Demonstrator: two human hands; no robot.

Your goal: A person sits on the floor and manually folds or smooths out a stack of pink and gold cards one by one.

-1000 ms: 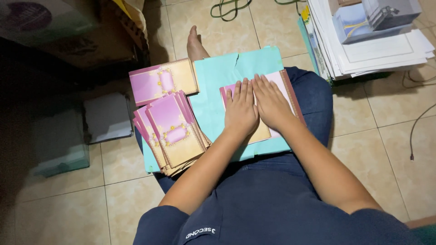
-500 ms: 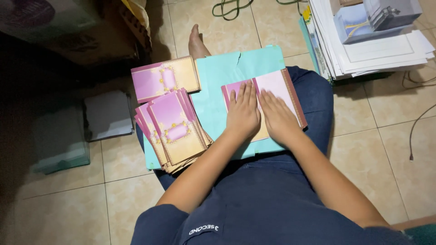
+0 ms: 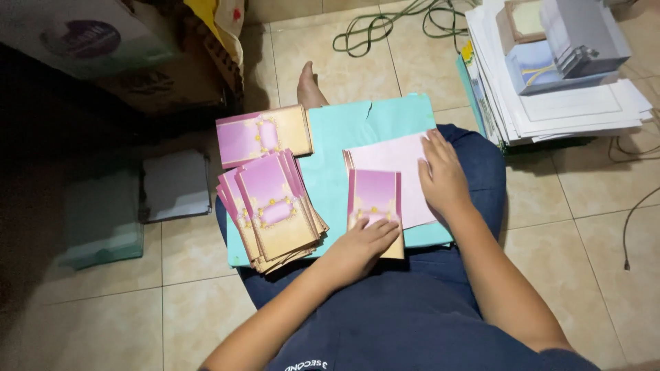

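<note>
A teal board [image 3: 337, 137] rests across my lap. On it lies a partly folded card [image 3: 388, 185], pink inside with a purple and gold flap. My left hand [image 3: 361, 244] presses flat on the lower end of that folded flap. My right hand [image 3: 443, 175] lies flat on the card's pink right panel. To the left, a fanned stack of folded purple and gold cards [image 3: 271, 209] sits on the board's edge. A single unfolded card [image 3: 261, 134] lies behind the stack.
A pile of white papers with boxes [image 3: 557, 82] stands on the tiled floor at the right. A green cable [image 3: 385, 27] curls at the back. Cardboard boxes [image 3: 137, 62] fill the back left. Grey and pale sheets [image 3: 175, 185] lie on the floor at left.
Both hands had been pressing side by side on the card. The left flap is now folded over, my left hand slid down to its lower end, and my right hand moved to the right panel.
</note>
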